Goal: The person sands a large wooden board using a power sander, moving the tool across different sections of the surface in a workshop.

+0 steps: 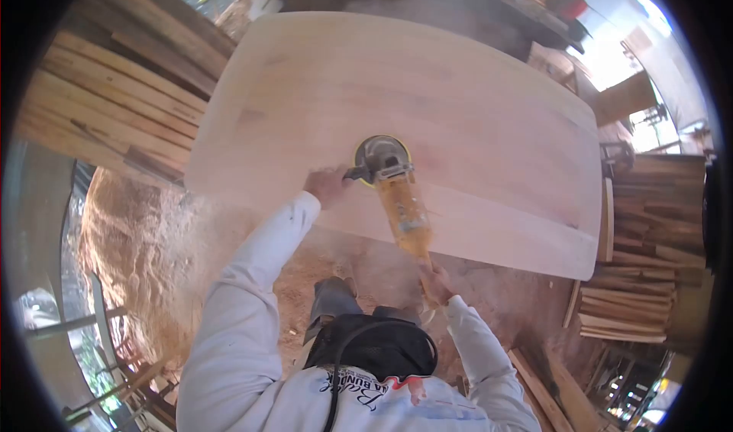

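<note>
A yellow angle grinder [398, 197] lies with its grey disc guard on a large pale wooden tabletop panel [458, 103]. My left hand [328, 184] is closed on the side handle beside the guard. My right hand [435, 283] grips the rear end of the grinder's body, just off the panel's near edge. A black cable [343, 355] runs down across my dark apron and white shirt. Fine dust hangs in the air around the tool.
Stacked planks [114, 96] lean at the left, and more cut boards [641, 279] are piled at the right. A heap of sawdust [145, 256] covers the ground at the lower left. Metal railings [92, 355] stand at the bottom left.
</note>
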`<state>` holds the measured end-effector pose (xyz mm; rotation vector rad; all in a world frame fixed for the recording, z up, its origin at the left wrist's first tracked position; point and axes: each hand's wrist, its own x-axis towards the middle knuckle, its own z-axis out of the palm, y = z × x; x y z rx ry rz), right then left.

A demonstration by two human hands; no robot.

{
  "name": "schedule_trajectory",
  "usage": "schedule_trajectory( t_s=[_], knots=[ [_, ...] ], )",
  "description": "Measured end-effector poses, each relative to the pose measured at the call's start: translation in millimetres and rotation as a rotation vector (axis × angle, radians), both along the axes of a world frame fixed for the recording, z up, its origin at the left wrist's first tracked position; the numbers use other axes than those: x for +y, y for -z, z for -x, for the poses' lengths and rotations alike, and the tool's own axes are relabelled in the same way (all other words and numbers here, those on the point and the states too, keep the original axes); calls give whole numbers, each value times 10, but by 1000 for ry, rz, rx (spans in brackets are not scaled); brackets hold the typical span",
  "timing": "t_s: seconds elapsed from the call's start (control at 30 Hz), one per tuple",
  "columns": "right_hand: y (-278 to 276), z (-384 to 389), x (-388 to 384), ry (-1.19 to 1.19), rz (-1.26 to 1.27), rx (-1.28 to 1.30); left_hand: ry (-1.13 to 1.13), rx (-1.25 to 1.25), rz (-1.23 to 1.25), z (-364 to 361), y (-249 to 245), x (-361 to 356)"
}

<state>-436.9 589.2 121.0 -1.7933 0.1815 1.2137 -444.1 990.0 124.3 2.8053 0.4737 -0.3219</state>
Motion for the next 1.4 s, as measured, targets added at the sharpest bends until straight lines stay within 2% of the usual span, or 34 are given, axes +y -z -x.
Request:
schedule_trajectory(
  t_s=[0.1, 0.2, 0.3, 0.4, 0.53, 0.63, 0.73, 0.83, 0.9, 0.97, 1.1, 1.3, 1.37, 1.4],
  knots=[
    [-174, 166, 910, -198, -9, -52, -120, 78, -51, 561, -163, 785],
    [-263, 341, 1633, -327, -14, 55, -220, 132, -73, 1123, -174, 1429],
    [31, 570, 2241, -484, -76, -126, -305, 125, -99, 1632, -141, 1990],
    [-81, 680, 2893, -618, -44, -132, -389, 116, -155, 2091, 23, 2571],
    [-14, 701, 3570, -733, -80, -169, -538, 163, -121, 2503, 143, 3189],
    [-87, 616, 3797, -752, -93, -163, -567, 115, -111, 2578, 31, 3210],
    [-137, 479, 3590, -726, -102, -142, -527, 66, -84, 2475, 56, 3048],
    [-112, 303, 3108, -742, -64, -165, -454, 175, -158, 2198, 110, 2660],
    [20, 193, 2654, -706, -81, -157, -407, 180, -167, 1969, 118, 2260],
    [-140, 64, 2190, -681, -55, -122, -363, 172, -162, 1790, 104, 1836],
    [-57, -36, 1249, -543, -21, -111, -298, 138, -138, 1313, -4, 933],
    [-386, -251, -108, -387, -23, -12, -155, 136, -169, 833, 49, -339],
    [-429, -256, -526, -349, -17, 30, -141, 95, -93, 720, 12, -733],
    [-362, -233, -765, -333, -25, -29, -132, 69, -57, 621, 4, -908]
  ],
)
